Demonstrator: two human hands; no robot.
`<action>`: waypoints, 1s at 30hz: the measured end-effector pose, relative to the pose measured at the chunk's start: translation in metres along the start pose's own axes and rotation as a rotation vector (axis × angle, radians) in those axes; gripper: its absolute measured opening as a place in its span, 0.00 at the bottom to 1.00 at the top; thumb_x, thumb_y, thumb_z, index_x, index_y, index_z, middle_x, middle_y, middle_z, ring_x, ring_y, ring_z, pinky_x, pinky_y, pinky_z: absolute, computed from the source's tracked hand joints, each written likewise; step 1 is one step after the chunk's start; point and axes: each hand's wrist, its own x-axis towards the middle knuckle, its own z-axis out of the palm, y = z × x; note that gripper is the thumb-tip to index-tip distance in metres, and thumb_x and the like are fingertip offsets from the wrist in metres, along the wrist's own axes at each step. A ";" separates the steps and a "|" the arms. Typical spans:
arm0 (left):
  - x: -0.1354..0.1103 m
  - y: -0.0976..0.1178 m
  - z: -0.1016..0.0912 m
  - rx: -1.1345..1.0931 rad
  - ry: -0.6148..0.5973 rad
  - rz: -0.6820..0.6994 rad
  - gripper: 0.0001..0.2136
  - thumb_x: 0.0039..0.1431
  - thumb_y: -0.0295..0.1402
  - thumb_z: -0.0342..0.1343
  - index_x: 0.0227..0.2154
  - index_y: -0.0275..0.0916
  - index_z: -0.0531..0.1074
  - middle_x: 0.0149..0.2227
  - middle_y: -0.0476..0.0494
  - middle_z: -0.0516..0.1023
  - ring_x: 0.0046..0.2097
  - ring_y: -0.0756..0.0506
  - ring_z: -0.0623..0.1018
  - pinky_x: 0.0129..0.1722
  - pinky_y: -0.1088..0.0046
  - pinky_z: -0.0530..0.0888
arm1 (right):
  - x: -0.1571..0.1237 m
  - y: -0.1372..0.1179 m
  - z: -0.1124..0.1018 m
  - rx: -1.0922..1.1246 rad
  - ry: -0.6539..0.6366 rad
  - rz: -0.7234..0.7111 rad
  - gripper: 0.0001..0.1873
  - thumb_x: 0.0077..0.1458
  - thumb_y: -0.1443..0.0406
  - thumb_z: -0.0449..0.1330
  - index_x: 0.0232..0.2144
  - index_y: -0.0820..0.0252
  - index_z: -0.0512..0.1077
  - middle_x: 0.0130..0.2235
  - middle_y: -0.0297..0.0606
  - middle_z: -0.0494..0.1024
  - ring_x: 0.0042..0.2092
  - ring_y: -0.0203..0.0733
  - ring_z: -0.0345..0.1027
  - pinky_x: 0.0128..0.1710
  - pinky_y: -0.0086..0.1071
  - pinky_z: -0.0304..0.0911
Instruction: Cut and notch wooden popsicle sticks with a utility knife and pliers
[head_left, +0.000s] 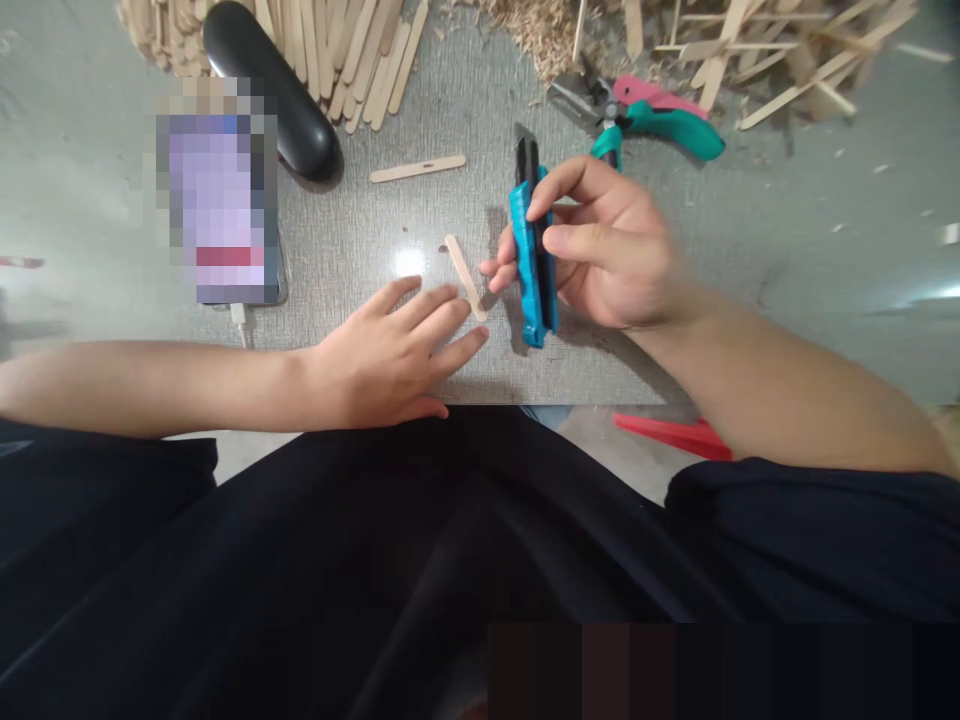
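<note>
My right hand [600,240] grips a blue utility knife [531,260] above the table, its dark tip pointing away from me. My left hand [397,350] lies palm down near the table's front edge, fingers spread. Just beyond its fingertips is a short piece of wooden craft stick [465,275]; whether a finger touches it I cannot tell. Farther off, a longer craft stick [418,169] with a small dark slot in its middle lies nearly crosswise.
Pliers [637,115] with green and pink handles lie behind my right hand. At the back are a pile of craft sticks [360,50], wood shavings [536,35] and stick scraps [795,55]. A black case [274,95] and a phone [221,200] on a cable sit left.
</note>
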 end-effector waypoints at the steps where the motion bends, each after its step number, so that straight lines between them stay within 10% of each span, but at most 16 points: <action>1: 0.000 -0.002 -0.001 0.005 0.004 -0.034 0.45 0.67 0.45 0.79 0.82 0.46 0.67 0.84 0.23 0.69 0.85 0.17 0.68 0.84 0.28 0.63 | 0.000 0.000 -0.001 -0.020 0.017 -0.018 0.36 0.53 0.38 0.83 0.43 0.46 0.67 0.38 0.31 0.85 0.35 0.48 0.83 0.43 0.48 0.85; 8: 0.006 -0.023 -0.001 -0.054 -0.054 -0.036 0.56 0.60 0.57 0.83 0.86 0.49 0.65 0.92 0.26 0.50 0.89 0.11 0.56 0.87 0.21 0.51 | -0.006 -0.001 -0.006 -0.146 0.050 -0.018 0.39 0.60 0.42 0.84 0.48 0.44 0.60 0.32 0.21 0.80 0.22 0.38 0.74 0.23 0.35 0.72; 15: 0.007 -0.030 -0.003 -0.068 -0.041 -0.131 0.56 0.64 0.62 0.79 0.88 0.55 0.60 0.92 0.28 0.50 0.90 0.14 0.57 0.88 0.24 0.53 | -0.025 -0.004 -0.012 -0.148 0.091 -0.215 0.38 0.67 0.55 0.78 0.71 0.27 0.67 0.33 0.23 0.83 0.24 0.45 0.76 0.35 0.47 0.85; 17: 0.006 -0.030 -0.005 -0.070 -0.052 -0.136 0.57 0.64 0.64 0.78 0.89 0.57 0.58 0.92 0.29 0.51 0.90 0.15 0.57 0.88 0.24 0.54 | -0.030 -0.008 -0.017 -0.320 0.028 -0.167 0.35 0.69 0.58 0.76 0.72 0.27 0.72 0.36 0.26 0.85 0.27 0.48 0.79 0.57 0.62 0.88; 19: 0.005 -0.030 -0.005 -0.078 -0.059 -0.142 0.59 0.63 0.65 0.78 0.89 0.59 0.56 0.92 0.31 0.51 0.90 0.16 0.58 0.88 0.25 0.56 | -0.032 -0.013 -0.021 -0.431 -0.054 -0.166 0.33 0.72 0.59 0.73 0.73 0.28 0.74 0.39 0.26 0.87 0.31 0.48 0.83 0.85 0.75 0.63; 22: 0.004 -0.030 -0.005 -0.073 -0.039 -0.138 0.59 0.63 0.67 0.77 0.89 0.59 0.56 0.92 0.30 0.53 0.89 0.19 0.61 0.87 0.28 0.60 | -0.026 -0.022 -0.022 -0.490 -0.210 -0.124 0.36 0.74 0.63 0.71 0.76 0.27 0.71 0.43 0.23 0.90 0.34 0.46 0.86 0.93 0.73 0.34; 30: 0.010 -0.030 -0.010 -0.088 -0.059 -0.154 0.53 0.63 0.63 0.79 0.86 0.55 0.66 0.90 0.26 0.57 0.90 0.20 0.61 0.87 0.29 0.63 | -0.010 -0.026 -0.015 -0.532 -0.363 -0.070 0.23 0.73 0.62 0.70 0.66 0.36 0.76 0.45 0.21 0.91 0.37 0.43 0.89 0.94 0.70 0.29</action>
